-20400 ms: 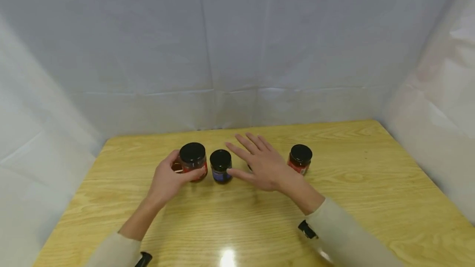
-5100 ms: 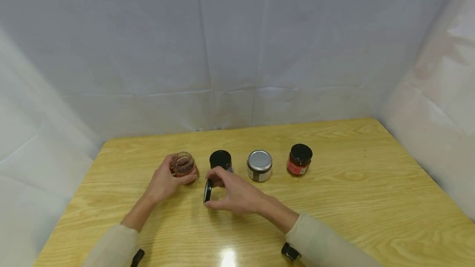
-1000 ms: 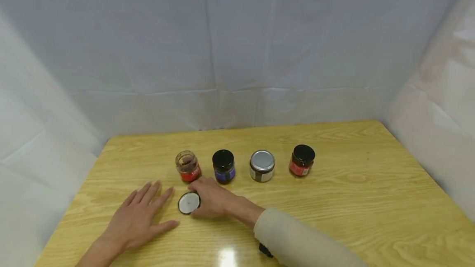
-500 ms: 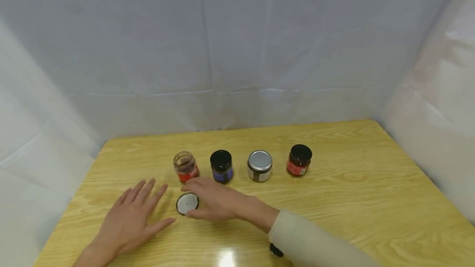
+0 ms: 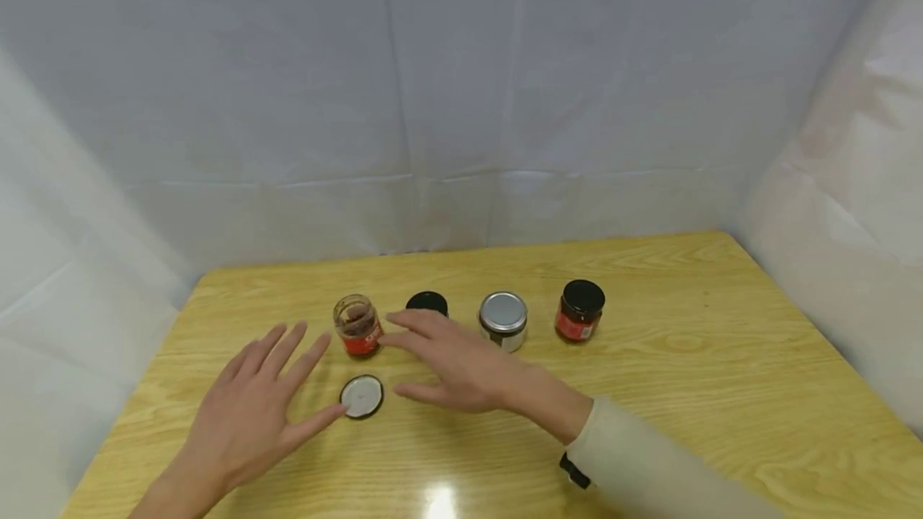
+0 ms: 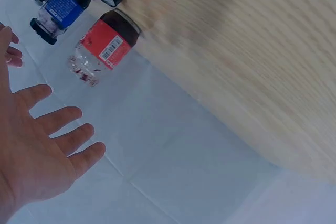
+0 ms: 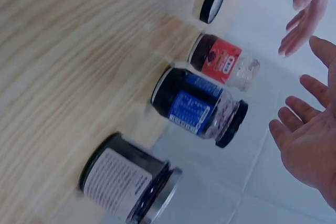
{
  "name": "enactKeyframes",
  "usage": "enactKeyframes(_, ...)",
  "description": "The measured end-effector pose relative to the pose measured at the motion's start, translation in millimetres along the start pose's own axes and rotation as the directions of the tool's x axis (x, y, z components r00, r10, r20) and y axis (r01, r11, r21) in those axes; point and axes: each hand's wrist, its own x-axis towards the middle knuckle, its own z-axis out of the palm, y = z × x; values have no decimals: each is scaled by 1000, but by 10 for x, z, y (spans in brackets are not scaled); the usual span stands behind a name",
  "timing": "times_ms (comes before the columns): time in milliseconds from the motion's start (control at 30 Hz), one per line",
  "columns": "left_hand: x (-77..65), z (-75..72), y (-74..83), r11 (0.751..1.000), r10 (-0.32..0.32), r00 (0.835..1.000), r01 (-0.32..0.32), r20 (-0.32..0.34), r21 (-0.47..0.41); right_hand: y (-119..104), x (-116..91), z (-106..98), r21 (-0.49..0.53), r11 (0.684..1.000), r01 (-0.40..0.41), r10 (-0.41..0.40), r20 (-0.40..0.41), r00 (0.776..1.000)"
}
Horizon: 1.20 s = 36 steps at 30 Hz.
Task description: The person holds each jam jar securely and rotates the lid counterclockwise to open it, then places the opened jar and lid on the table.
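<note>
An uncapped glass jar with a red label (image 5: 363, 341) stands upright at the left end of a row, with dark residue inside. Its black lid (image 5: 362, 396) lies on the table in front of it, pale inner side up. My left hand (image 5: 245, 415) is left of the lid, fingers spread and holding nothing; its thumb tip overlaps the lid's edge in the head view. My right hand (image 5: 465, 363) hovers to the lid's right with fingers extended, also holding nothing. It partly hides the blue-labelled jar (image 7: 191, 103), whose black lid is on.
Right of the blue-labelled jar stand a jar with a silver lid (image 5: 503, 312) and a red-labelled jar with a black lid (image 5: 580, 312). The wooden table (image 5: 692, 391) is bordered by white sheeting (image 5: 461, 102) behind and on both sides.
Earlier my left hand held the red-labelled jar, first capped, then uncapped with its lid in my right hand. The lid was laid down, and my right hand has let go and moved up and right.
</note>
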Motion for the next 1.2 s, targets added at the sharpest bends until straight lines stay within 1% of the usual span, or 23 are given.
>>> enactKeyframes(167, 56, -37, 40, 1000, 25, 999, -25, -22, 5, 66, -64, -79, -56, 998, -33, 32, -18, 999)
enactKeyframes(233, 83, -49, 55, 999, 33, 999, -33, -31, 7, 96, -90, -102, -98, 994, -49, 47, -23, 999)
enactKeyframes(400, 170, -58, 90, 999, 53, 997, -52, -52, 11, 177, -160, -142, -212, 972, -99, 90, -49, 995)
enactKeyframes(467, 203, -49, 105, 998, 56, 997, -55, -51, 7, 210, -188, -146, -237, 963, -126, 116, -56, 992)
enactKeyframes(667, 282, -19, 157, 999, 45, 999, -45, -29, -7, 319, -264, -136, -256, 945, -203, 191, -71, 979)
enactKeyframes(900, 388, 37, 213, 999, 35, 999, -35, 3, -31, 426, -358, -132, -280, 916, -287, 283, -55, 958)
enactKeyframes(1200, 494, 149, 268, 998, 56, 998, -56, 19, -14, 523, -437, -72, -330, 875, -354, 368, -23, 930)
